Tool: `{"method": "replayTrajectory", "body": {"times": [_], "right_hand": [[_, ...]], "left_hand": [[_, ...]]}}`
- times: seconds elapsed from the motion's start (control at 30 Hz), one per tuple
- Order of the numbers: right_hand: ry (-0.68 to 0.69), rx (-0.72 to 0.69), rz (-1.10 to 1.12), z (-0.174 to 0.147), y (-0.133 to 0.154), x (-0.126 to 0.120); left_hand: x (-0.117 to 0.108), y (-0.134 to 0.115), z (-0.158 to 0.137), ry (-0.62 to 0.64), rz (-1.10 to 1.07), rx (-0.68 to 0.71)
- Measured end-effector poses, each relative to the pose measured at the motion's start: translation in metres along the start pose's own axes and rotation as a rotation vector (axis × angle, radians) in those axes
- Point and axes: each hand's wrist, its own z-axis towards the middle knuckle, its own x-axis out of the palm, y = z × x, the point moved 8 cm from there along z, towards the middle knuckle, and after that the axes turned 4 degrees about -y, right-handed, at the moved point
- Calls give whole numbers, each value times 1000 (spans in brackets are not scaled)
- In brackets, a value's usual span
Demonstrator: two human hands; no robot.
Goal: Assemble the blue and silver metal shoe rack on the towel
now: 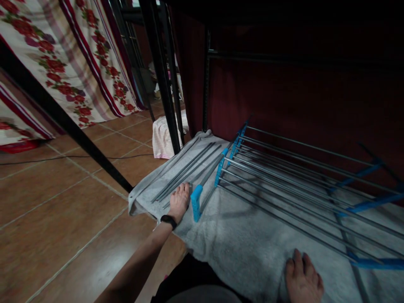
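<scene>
Hand, the left one [179,201], back upward and low on the grey blanket [249,235], fingers close together over the near ends of loose metal rods [185,171]; impossible to tell pinching from mere resting, with the palm hidden. Black wristband [169,221] just behind. Right hand [304,277] well apart, fingers a little spread, apparently resting on the blanket with nothing visible in hold.

Just right of the left hand, an upright blue bracket [195,202] on a metal bar; beyond, the rod rack [299,191] with blue plastic ends, stretched across the blanket toward the far right.

Possible trouble: rods rolling or scattering after a careless sweep, being loose and side by side on soft cloth; the bracket knocked by a wrist so close; the rack shifting or tilting if leaned on, because of wrinkles underneath.

As for containers, none identifiable near either hand. On the tiled floor [63,202], beneath the flowered curtain [57,63], something red [20,146], perhaps a basin, contents not visible. Close to the blanket's far left edge, a striped cloth [162,136] behind black posts.
</scene>
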Motion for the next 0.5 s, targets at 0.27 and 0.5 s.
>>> {"method": "replayTrajectory", "body": {"times": [0.27, 0.5], "right_hand": [[40, 15, 53, 8, 13, -16], [25, 16, -34, 7, 12, -6]], "left_hand": [[-5, 44, 1, -190, -637, -288], [-16, 49, -26, -219, -1092, -354]]}}
